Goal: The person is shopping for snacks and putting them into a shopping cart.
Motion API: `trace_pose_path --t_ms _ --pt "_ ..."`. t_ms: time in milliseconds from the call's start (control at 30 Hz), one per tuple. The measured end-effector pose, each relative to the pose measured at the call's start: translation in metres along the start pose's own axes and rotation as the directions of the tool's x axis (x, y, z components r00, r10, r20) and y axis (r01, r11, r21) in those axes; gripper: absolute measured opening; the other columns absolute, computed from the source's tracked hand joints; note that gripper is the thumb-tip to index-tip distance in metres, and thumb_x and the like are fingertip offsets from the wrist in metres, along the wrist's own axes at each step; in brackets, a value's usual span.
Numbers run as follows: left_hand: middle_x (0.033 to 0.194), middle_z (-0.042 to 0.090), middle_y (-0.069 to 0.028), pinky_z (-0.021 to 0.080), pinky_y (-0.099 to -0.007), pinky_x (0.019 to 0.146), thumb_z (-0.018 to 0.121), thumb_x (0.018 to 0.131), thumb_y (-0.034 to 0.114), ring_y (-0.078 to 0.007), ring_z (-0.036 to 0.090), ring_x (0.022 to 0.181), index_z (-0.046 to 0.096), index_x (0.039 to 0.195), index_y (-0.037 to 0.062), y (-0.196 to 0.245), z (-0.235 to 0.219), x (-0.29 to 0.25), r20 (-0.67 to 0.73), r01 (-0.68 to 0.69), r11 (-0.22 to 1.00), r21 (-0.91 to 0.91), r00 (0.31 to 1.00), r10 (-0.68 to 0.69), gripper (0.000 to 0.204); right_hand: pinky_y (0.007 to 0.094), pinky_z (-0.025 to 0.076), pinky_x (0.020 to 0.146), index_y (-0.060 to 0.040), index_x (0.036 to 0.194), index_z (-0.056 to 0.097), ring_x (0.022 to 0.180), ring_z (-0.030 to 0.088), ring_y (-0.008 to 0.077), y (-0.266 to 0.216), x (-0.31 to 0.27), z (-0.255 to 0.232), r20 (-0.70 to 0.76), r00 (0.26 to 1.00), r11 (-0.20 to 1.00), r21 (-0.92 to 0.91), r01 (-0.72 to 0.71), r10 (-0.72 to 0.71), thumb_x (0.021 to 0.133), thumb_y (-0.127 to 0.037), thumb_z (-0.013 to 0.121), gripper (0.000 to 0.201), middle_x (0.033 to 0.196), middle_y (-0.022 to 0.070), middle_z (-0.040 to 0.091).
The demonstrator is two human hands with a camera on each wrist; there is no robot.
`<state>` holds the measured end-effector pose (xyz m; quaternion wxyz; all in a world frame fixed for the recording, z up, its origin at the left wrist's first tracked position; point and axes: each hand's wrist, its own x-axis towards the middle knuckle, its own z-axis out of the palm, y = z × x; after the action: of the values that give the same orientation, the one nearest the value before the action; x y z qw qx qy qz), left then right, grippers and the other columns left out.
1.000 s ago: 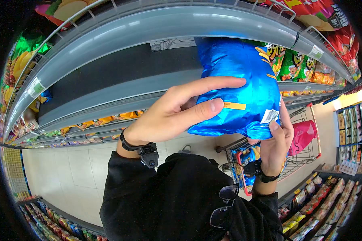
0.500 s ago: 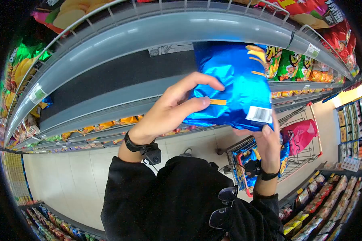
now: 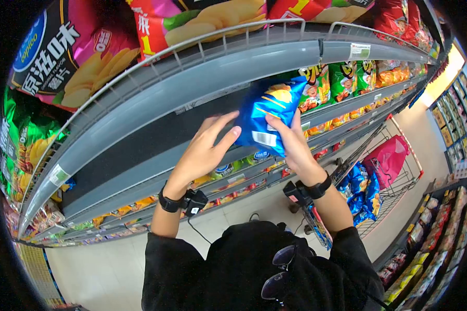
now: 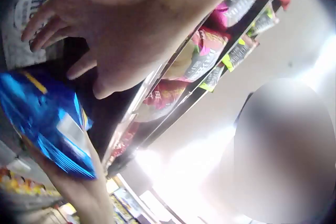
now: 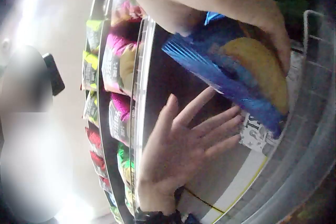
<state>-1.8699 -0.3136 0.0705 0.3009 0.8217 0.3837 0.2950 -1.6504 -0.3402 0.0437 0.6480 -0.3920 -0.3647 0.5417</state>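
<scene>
A shiny blue chip bag [image 3: 272,111] with a white barcode label is gripped at its side by my right hand [image 3: 296,145], thumb on the near face. My left hand [image 3: 205,150] is beside the bag's left side, fingers spread and relaxed, holding nothing. In the left wrist view the bag [image 4: 47,124] is held from below by the right hand [image 4: 84,192], apart from my left hand [image 4: 121,29]. The right wrist view shows the left hand [image 5: 181,155] with straight fingers near the bag [image 5: 231,71].
A dark shelf [image 3: 155,140] lies behind the hands, under a wire-railed shelf with large chip bags [image 3: 207,26]. Green bags [image 3: 342,80] stand to the right. A cart with blue bags [image 3: 360,192] and a pink bag [image 3: 389,160] is at the lower right.
The blue bag has turned and moved left, and my left hand has let go of it. My right hand has risen with the bag. The view has shifted, showing more of the upper shelf.
</scene>
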Motion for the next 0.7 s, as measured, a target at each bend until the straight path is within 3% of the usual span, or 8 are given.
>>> trace_pose_path --t_ms 100,133,200,333,433,533,633,700 --pt "0.133 0.053 -0.0196 0.041 -0.0373 0.104 0.058 0.098 0.044 -0.0245 0.046 0.129 0.027 0.150 -0.0020 0.017 -0.001 0.027 0.233 0.218 0.849 -0.481 0.966 -0.116 0.076 0.0416 0.034 0.112 0.0044 0.150 0.012 0.133 0.042 0.0335 0.025 0.032 0.009 0.127 0.950 0.875 -0.370 0.311 -0.284 0.087 -0.025 0.071 0.091 0.143 0.0238 0.039" --pt "0.136 0.051 -0.0149 0.040 -0.0341 0.105 0.061 0.097 0.043 -0.0217 0.047 0.127 0.023 0.151 -0.0009 0.015 0.005 0.044 0.149 0.076 0.823 -0.562 0.989 0.010 0.079 0.0444 0.028 0.114 0.0076 0.151 0.007 0.137 0.035 0.0387 0.026 0.037 0.016 0.234 0.904 0.767 -0.479 0.427 -0.357 0.086 -0.024 0.071 0.095 0.147 0.0285 0.033" --pt "0.138 0.048 -0.0124 0.039 -0.0323 0.105 0.064 0.095 0.040 -0.0190 0.047 0.125 0.025 0.150 0.0002 -0.017 0.016 0.068 0.060 0.142 0.792 -0.594 0.989 -0.132 0.078 0.0503 0.025 0.115 0.0081 0.152 0.009 0.140 0.027 0.0498 0.039 0.048 0.024 0.380 0.757 0.397 -0.678 0.619 -0.531 0.084 -0.020 0.069 0.095 0.150 0.0352 0.025" --pt "0.139 0.050 -0.0102 0.038 -0.0340 0.106 0.066 0.093 0.042 -0.0220 0.049 0.126 0.038 0.144 0.0036 -0.070 0.022 0.109 0.010 0.114 0.867 -0.486 0.992 -0.125 0.070 0.0541 0.025 0.115 0.0005 0.150 0.027 0.143 0.020 0.0487 0.056 0.075 0.014 0.477 0.807 0.142 -0.824 0.548 -0.348 0.085 -0.017 0.063 0.077 0.155 0.0300 0.020" --pt "0.133 0.058 -0.0152 0.040 -0.0361 0.104 0.065 0.093 0.042 -0.0267 0.053 0.124 0.053 0.133 0.0006 -0.121 0.029 0.129 -0.080 0.173 0.951 -0.257 0.977 -0.199 0.058 0.0557 0.026 0.114 -0.0022 0.149 0.031 0.145 0.018 0.0474 0.073 0.082 0.007 0.449 0.860 0.125 -0.865 0.487 -0.242 0.086 -0.014 0.061 0.070 0.156 0.0277 0.020" --pt "0.131 0.059 -0.0155 0.039 -0.0358 0.104 0.063 0.093 0.046 -0.0262 0.053 0.124 0.054 0.133 0.0002 -0.125 0.034 0.137 -0.160 -0.014 0.984 -0.180 0.987 -0.016 0.061 0.0553 0.034 0.110 -0.0014 0.148 0.033 0.142 0.024 0.0491 0.079 0.085 0.005 0.444 0.842 0.083 -0.869 0.488 -0.306 0.085 -0.009 0.058 0.068 0.155 0.0281 0.023" --pt "0.131 0.059 -0.0158 0.039 -0.0354 0.104 0.063 0.093 0.048 -0.0260 0.054 0.123 0.054 0.132 -0.0010 -0.130 0.028 0.145 -0.085 0.157 0.986 -0.055 0.983 -0.162 0.064 0.0516 0.041 0.104 -0.0002 0.140 0.042 0.133 0.038 0.0484 0.076 0.079 0.004 0.461 0.780 0.011 -0.858 0.513 -0.424 0.084 -0.005 0.057 0.058 0.150 0.0281 0.032" --pt "0.128 0.061 -0.0137 0.040 -0.0346 0.103 0.061 0.094 0.050 -0.0244 0.056 0.119 0.054 0.133 -0.0006 -0.117 0.025 0.143 0.011 0.280 0.953 -0.118 0.960 -0.281 0.064 0.0489 0.044 0.102 -0.0011 0.136 0.047 0.128 0.044 0.0454 0.066 0.061 -0.003 0.454 0.810 0.183 -0.819 0.544 -0.371 0.085 -0.003 0.057 0.052 0.144 0.0260 0.040"
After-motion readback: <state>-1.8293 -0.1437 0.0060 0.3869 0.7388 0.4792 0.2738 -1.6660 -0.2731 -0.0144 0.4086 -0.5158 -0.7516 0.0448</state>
